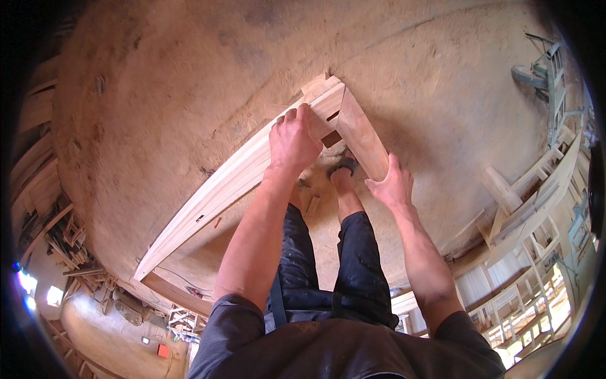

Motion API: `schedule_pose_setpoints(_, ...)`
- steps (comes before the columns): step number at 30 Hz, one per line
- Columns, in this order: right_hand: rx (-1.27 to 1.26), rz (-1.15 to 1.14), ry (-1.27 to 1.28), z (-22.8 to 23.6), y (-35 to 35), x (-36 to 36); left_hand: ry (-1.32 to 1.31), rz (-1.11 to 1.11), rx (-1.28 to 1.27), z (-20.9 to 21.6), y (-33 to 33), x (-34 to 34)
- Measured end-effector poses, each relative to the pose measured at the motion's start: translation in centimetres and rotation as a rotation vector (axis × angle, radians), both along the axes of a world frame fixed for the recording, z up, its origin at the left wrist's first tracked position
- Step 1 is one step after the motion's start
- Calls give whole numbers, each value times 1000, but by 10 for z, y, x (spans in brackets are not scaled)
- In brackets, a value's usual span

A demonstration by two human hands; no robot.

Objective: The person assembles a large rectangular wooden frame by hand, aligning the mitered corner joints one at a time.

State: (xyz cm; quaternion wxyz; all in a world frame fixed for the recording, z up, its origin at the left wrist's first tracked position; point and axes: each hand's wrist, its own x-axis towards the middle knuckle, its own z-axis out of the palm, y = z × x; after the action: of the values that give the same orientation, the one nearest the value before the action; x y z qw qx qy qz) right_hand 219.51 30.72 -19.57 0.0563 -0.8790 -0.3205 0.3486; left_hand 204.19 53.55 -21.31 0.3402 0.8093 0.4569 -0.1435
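Observation:
A long pale wooden beam (214,182) with grooved lines runs from the lower left up to the centre. At its upper end it meets a shorter wooden piece (362,134) along a slanted joint, forming a corner. Two dark rectangular slots (332,139) are cut near that corner. My left hand (294,140) is closed over the long beam just beside the slots, its fingertips curled over the far edge. My right hand (394,183) grips the near end of the shorter piece, thumb on the inner side; its other fingers are partly hidden.
Brown, dusty floor (170,82) spreads around the joined pieces. My sandalled foot (344,165) stands inside the corner. Stacked timber (38,170) lines the left side. Wooden frames (536,252) and a green metal rack (555,88) stand at the right.

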Motion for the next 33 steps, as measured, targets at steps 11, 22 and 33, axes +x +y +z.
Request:
schedule_pose_setpoints(11,-55,9,7,3,2,0,-23,-36,25,-2,1,-1)
schedule_pose_setpoints(22,-63,14,28,2,1,2,31,-55,-68,1,9,0)
schedule_pose_setpoints(33,-88,6,33,0,-3,2,16,-39,-83,6,7,1)
